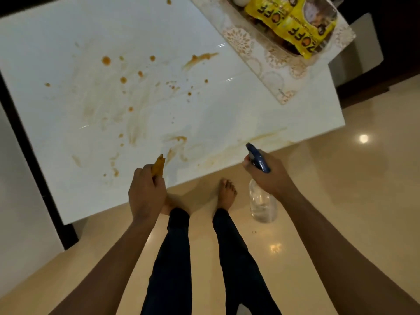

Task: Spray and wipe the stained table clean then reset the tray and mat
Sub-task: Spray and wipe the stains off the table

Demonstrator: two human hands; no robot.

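The white table (68, 30) is spattered with orange-brown stains (123, 80) and smears across its middle and near edge. My left hand (145, 194) grips a yellow-orange cloth (158, 166) just above the table's near edge. My right hand (270, 172) holds a clear spray bottle (262, 204) by its blue trigger head (258, 158), off the table's edge and over the floor, nozzle toward the table. A patterned mat (272, 64) lies at the far right corner, with a tray of yellow packets (295, 21) on it.
My legs in dark trousers and bare feet (226, 194) stand on the glossy beige floor (341, 201) beside the table. A dark frame (34, 167) runs along the table's left side. A pale chair (361, 42) stands beyond the far right corner.
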